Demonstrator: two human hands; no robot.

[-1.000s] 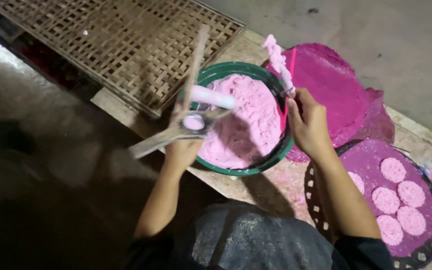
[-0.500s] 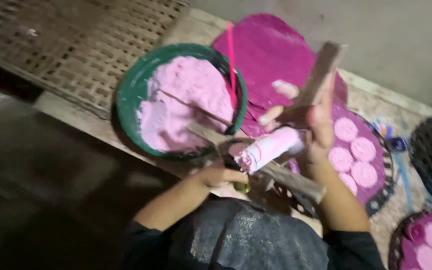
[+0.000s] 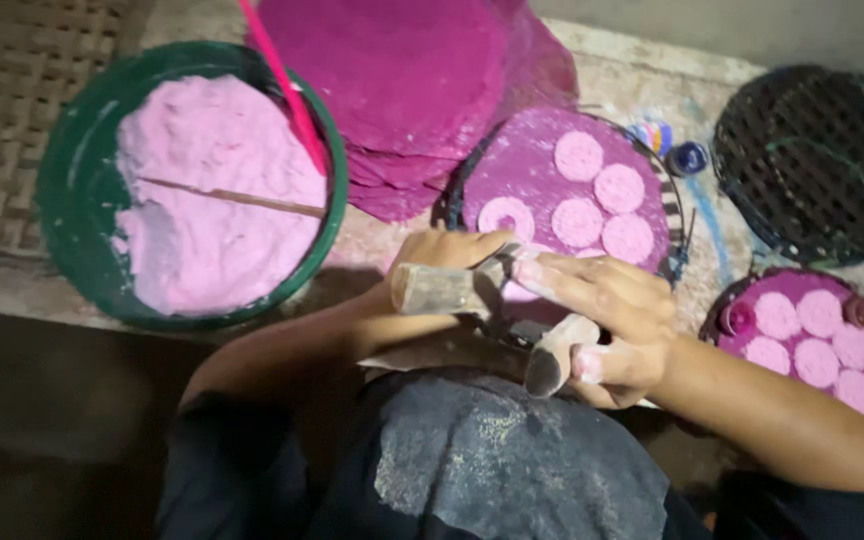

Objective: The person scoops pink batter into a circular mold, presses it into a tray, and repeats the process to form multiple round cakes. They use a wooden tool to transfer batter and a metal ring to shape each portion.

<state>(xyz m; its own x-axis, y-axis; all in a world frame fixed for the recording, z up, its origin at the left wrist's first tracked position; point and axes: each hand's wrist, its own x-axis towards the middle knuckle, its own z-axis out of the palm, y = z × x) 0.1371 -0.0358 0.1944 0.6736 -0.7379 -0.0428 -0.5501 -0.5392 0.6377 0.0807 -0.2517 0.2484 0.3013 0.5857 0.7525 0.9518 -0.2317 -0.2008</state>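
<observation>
A two-handled wooden press tool (image 3: 492,315) is gripped over the near edge of the round magenta-lined tray of pink discs (image 3: 527,165), left hand (image 3: 447,250) curled on one handle, right hand (image 3: 607,320) wrapped around the other, beside the green basin of pink powder (image 3: 77,200).

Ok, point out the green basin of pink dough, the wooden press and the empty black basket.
green basin (image 3: 70,165), head view, left rim.
wooden press (image 3: 437,290), head view, left handle end.
empty black basket (image 3: 817,160), head view, woven bottom.
</observation>
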